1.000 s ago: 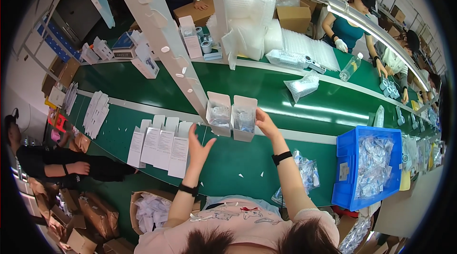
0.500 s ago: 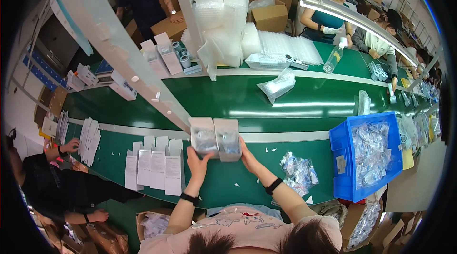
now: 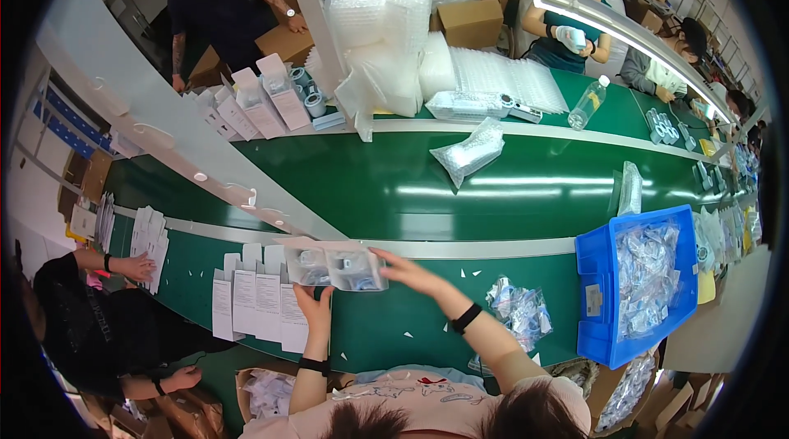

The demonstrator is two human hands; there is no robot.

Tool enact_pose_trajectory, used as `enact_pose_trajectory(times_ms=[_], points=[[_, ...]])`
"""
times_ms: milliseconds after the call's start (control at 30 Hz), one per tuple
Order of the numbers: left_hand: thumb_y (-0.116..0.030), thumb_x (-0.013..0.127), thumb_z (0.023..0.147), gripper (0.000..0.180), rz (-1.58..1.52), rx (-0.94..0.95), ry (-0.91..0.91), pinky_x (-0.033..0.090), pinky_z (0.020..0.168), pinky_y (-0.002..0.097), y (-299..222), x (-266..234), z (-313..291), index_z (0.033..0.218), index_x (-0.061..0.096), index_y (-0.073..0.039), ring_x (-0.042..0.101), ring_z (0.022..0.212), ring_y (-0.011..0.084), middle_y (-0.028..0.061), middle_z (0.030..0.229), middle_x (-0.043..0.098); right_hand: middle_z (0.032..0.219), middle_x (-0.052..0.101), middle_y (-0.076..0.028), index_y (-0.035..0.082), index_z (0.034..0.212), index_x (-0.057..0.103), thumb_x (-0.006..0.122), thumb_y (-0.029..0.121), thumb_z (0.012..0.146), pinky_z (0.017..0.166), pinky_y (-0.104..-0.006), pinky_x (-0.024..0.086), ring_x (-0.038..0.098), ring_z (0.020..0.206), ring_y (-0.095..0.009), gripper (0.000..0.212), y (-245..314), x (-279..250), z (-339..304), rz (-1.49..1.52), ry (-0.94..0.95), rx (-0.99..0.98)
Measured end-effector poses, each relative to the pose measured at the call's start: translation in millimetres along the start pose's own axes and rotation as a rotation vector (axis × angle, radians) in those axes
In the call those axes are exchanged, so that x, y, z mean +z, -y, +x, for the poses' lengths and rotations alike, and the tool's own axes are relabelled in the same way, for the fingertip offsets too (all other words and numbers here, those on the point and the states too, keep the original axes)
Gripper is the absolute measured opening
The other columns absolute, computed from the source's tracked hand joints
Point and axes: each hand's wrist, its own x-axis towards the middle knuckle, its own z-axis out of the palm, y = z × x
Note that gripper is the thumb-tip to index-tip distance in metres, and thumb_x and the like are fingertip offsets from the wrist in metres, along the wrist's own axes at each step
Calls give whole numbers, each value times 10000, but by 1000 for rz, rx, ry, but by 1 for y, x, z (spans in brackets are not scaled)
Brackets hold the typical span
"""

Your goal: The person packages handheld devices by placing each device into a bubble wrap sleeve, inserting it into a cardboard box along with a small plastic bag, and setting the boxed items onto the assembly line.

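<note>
Green counter here, plus a blue bin I'll measure everything from. Well left of the bin is the pair of open boxes, side by side, with the left hand gripping low on the near side and the right hand pressed to the bin-side end — so the grip is on the boxes with both hands. I'd squeeze evenly and keep them level, since open tops could spill. Farther left of the bin, white boxes sit in a row, close enough to snag, and the slanted post beyond them limits reach. Bagged parts lie just left of the bin — mind that right forearm.
</note>
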Motion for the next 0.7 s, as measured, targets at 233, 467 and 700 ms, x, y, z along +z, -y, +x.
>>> enact_pose_trajectory(times_ms=[233, 467, 700], points=[[-100, 686, 657, 568, 628, -25, 277, 368, 866, 315, -31, -26, 2, 1111, 365, 20, 453, 1014, 294, 186, 1120, 416, 863, 562, -126, 128, 1084, 556, 532, 237, 770, 691, -444, 409, 515, 852, -283, 334, 8, -180, 67, -922, -1091, -3], [-146, 681, 635, 764, 1099, 92, 255, 212, 935, 547, -48, -44, 2, 1273, 275, -40, 204, 1209, 405, 221, 1305, 238, 1081, 489, -112, 156, 1084, 516, 612, 374, 710, 839, -633, 285, 360, 1129, -367, 443, 19, -200, 116, -1320, -701, 332], [-148, 717, 573, 914, 1294, -24, 320, 115, 915, 650, -26, -51, -15, 1328, 209, -64, 58, 1267, 432, 221, 1388, 80, 1052, 500, -72, 140, 935, 553, 668, 347, 637, 879, -586, 293, 376, 1118, -348, 380, 7, -160, 67, -1388, -400, 135]])
